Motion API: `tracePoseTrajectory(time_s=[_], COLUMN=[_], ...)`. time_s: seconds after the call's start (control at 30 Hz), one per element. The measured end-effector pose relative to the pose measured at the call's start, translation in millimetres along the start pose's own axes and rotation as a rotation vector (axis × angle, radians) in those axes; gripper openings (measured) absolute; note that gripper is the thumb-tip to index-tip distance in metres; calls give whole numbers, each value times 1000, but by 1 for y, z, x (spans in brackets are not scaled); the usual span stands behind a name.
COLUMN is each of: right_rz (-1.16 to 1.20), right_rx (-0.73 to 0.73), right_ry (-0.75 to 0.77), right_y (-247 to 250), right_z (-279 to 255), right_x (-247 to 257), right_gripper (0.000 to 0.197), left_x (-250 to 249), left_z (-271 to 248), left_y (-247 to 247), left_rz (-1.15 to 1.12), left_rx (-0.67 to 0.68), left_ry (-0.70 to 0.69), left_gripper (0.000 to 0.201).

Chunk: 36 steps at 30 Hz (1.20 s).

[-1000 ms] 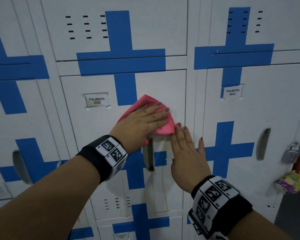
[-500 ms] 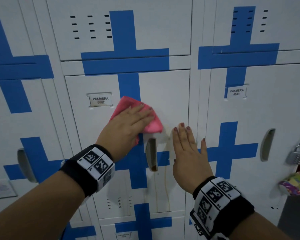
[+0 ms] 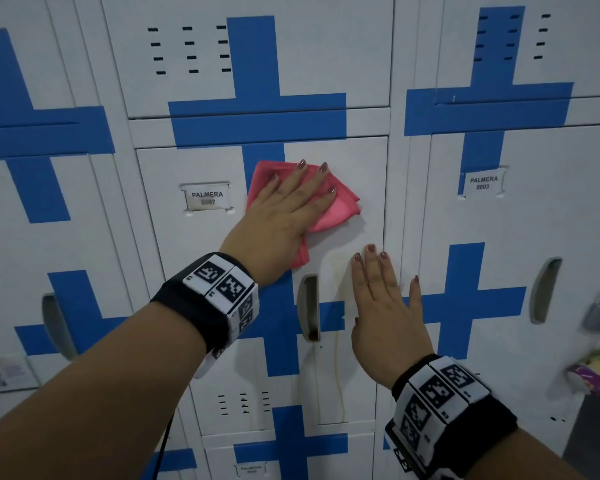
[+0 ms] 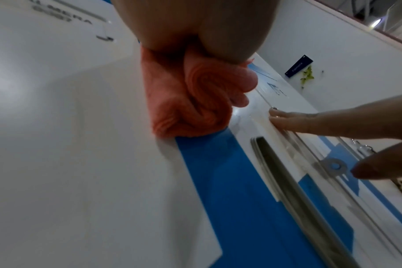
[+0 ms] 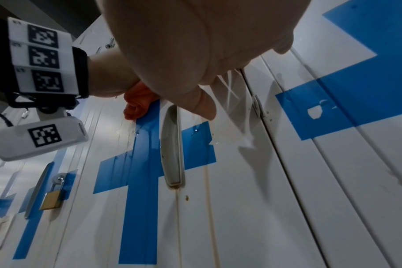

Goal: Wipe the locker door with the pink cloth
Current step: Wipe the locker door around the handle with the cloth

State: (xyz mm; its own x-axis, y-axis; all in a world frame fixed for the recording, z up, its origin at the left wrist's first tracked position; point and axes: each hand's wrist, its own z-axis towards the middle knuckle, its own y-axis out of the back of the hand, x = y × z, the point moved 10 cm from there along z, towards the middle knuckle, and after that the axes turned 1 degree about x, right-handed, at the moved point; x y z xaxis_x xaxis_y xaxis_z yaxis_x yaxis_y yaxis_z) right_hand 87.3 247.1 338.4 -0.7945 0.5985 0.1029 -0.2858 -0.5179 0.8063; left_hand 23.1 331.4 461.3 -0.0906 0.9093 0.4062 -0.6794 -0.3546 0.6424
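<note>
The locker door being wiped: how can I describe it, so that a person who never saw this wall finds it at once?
On the wall of white lockers with blue crosses, take the middle column and the door below the top one. Its name plate reads PALMERA 0007, while its right neighbour's plate reads 0003. Only this door has the pink cloth pressed on it and yellowish drip stains beside its handle slot.

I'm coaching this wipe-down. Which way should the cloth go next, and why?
Probably down and to the right: the left hand presses the folded pink cloth flat on the white metal locker door, while a yellowish drip stain sits just below, beside the flat right hand.
</note>
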Motion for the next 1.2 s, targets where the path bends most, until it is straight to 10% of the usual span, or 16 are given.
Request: tracePoseTrajectory(time_s=[0.73, 1.2], right_rz=[33, 41], right_rx=[83, 70], right_ry=[-18, -41], right_y=[-1, -2], right_z=[-2, -1], right_x=[-1, 1], right_gripper=[88, 89], left_x=[10, 35], left_z=[-117, -131], left_y=[-46, 36], left_rz=[-299, -351], left_rx=[-118, -690], left_ry=[483, 696], left_gripper=[68, 45])
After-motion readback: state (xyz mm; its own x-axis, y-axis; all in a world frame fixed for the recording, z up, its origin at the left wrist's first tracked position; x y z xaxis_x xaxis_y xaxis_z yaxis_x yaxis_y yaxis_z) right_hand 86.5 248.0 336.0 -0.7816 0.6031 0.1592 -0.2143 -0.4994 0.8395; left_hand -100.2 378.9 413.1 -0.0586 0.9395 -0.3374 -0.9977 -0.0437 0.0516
